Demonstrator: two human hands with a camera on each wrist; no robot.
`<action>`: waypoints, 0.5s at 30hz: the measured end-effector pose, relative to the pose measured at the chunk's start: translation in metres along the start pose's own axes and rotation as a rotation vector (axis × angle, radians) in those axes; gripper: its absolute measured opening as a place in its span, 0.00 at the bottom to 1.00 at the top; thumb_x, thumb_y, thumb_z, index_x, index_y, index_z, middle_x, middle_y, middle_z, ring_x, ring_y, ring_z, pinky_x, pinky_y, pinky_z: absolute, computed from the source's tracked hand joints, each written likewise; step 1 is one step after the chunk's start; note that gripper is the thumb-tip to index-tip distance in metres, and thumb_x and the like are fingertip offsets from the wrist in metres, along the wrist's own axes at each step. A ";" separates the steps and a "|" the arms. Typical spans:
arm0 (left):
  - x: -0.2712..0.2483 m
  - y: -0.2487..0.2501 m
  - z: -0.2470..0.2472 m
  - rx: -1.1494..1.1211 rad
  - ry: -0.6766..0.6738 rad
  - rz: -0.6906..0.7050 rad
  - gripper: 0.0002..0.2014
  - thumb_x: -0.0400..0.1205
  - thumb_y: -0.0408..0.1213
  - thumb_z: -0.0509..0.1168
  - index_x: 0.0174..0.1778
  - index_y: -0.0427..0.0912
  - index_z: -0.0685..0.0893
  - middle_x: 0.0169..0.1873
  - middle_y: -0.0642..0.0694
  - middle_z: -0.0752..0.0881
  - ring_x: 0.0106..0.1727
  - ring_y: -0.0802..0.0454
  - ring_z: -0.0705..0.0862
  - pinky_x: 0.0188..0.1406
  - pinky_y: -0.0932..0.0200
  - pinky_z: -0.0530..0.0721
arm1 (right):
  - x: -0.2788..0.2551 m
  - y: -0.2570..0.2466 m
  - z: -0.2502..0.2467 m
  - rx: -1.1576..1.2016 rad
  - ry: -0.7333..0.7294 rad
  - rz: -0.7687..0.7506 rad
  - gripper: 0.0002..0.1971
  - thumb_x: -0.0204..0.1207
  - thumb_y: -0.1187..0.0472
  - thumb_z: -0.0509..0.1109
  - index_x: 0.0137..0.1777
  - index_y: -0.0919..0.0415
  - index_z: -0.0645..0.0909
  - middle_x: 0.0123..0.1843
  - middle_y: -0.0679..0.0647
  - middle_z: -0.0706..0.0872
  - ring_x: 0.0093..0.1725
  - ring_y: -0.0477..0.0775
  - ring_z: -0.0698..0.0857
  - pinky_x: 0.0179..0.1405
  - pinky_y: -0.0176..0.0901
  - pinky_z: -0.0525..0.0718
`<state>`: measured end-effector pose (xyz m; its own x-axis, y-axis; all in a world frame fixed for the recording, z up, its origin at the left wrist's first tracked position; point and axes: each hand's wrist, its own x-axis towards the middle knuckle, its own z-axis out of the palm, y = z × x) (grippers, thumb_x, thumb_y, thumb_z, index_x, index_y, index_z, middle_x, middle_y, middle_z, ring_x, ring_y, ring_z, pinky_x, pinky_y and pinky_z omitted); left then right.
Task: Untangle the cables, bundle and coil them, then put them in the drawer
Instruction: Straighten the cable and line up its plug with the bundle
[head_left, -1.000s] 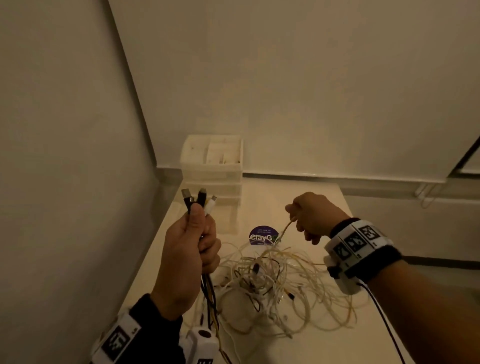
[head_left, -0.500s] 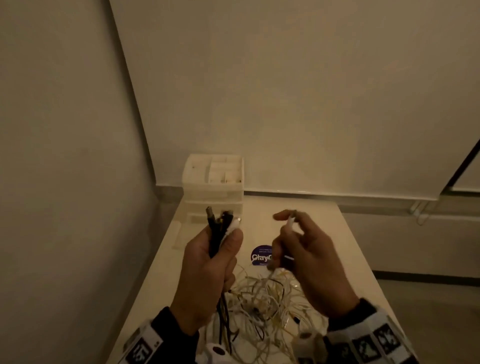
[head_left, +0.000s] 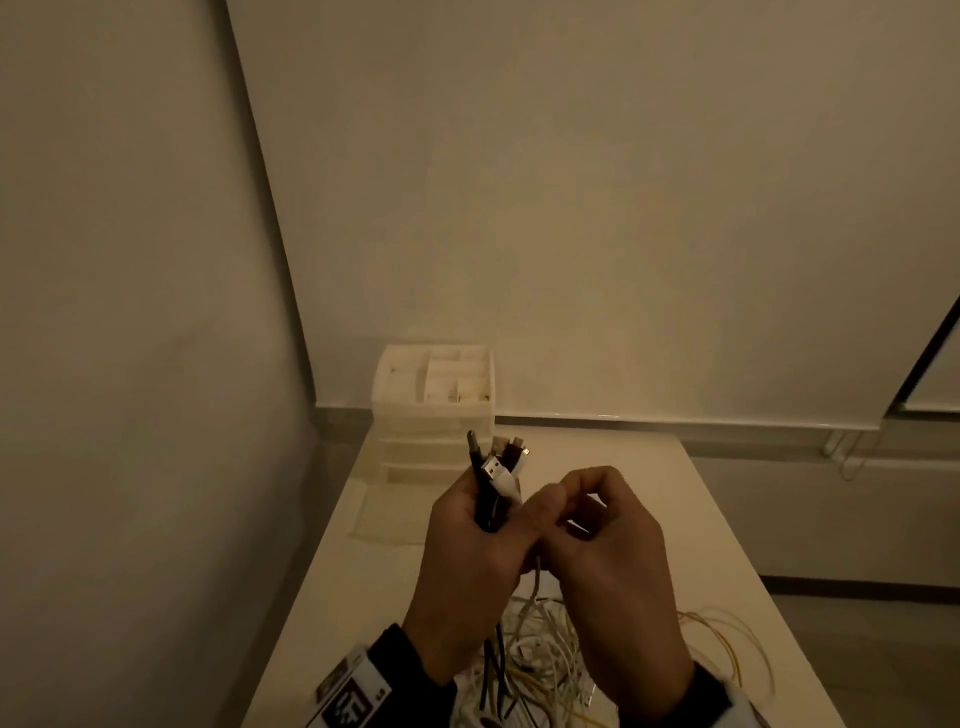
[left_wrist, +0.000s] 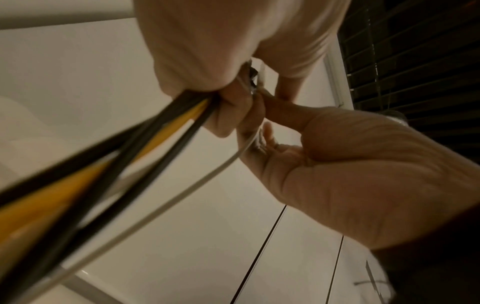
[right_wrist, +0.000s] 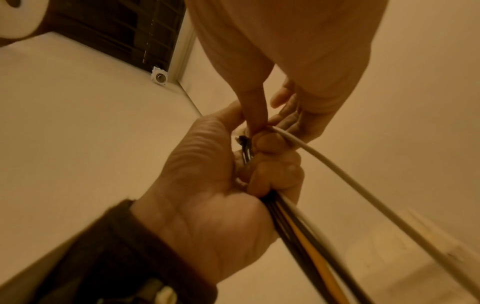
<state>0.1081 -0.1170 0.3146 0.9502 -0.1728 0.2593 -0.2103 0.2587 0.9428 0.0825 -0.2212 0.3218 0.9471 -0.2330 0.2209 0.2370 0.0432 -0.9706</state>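
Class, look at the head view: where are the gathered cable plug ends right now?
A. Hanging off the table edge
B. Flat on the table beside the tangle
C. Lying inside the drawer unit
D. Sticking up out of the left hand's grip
D: the plug ends stick up above the left hand, which grips the bundled cables.

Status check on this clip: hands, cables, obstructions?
Left hand grips black, white and yellow cable ends. Right hand pinches thin white cable. Tangled pile on table, snagging risk.
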 end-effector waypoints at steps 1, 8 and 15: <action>0.000 -0.001 0.001 0.004 0.012 -0.015 0.17 0.76 0.42 0.68 0.61 0.43 0.83 0.41 0.44 0.90 0.44 0.46 0.91 0.38 0.54 0.88 | 0.001 0.001 0.001 -0.030 0.002 -0.015 0.09 0.70 0.67 0.77 0.40 0.61 0.78 0.36 0.64 0.85 0.37 0.73 0.86 0.36 0.67 0.88; 0.021 0.013 -0.023 0.146 0.181 0.056 0.24 0.79 0.62 0.54 0.26 0.47 0.74 0.23 0.42 0.69 0.23 0.51 0.67 0.23 0.55 0.68 | -0.003 0.028 0.007 -0.314 -0.273 -0.189 0.10 0.76 0.58 0.73 0.48 0.50 0.73 0.35 0.56 0.85 0.29 0.52 0.84 0.30 0.46 0.85; 0.045 0.047 -0.065 -0.043 0.207 0.146 0.24 0.77 0.64 0.50 0.26 0.47 0.63 0.20 0.52 0.60 0.16 0.58 0.57 0.15 0.70 0.59 | -0.007 0.174 -0.034 -0.602 -0.465 -0.014 0.12 0.85 0.53 0.58 0.38 0.46 0.72 0.30 0.47 0.79 0.30 0.41 0.77 0.33 0.30 0.70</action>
<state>0.1558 -0.0511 0.3574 0.9383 0.0666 0.3393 -0.3428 0.3072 0.8877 0.1099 -0.2455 0.1479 0.9701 0.2097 0.1221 0.2172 -0.5257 -0.8225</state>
